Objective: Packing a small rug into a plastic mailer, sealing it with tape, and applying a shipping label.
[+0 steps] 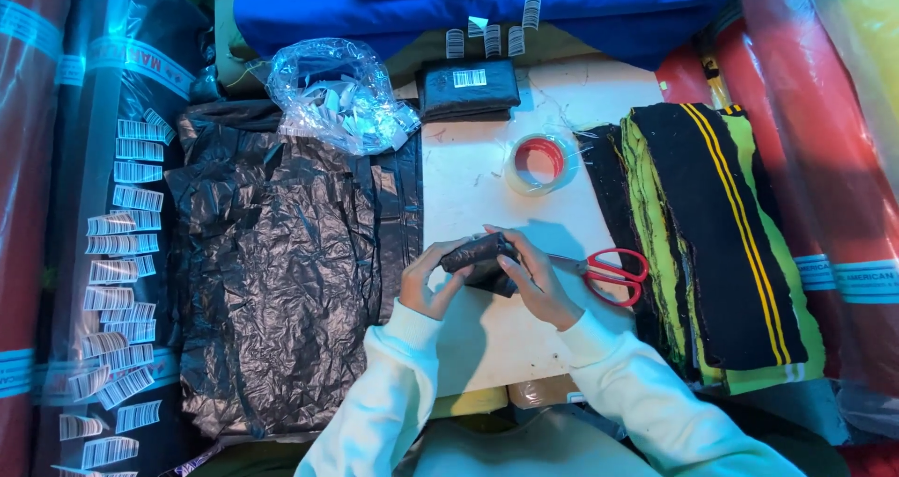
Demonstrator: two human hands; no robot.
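Both hands, the left hand (428, 285) and right hand (534, 285), are clamped on a small black bundle (479, 255) just above the white bench (487, 173), beside red scissors (613, 273); it looks soft, light and slippery, best gripped around its ends.
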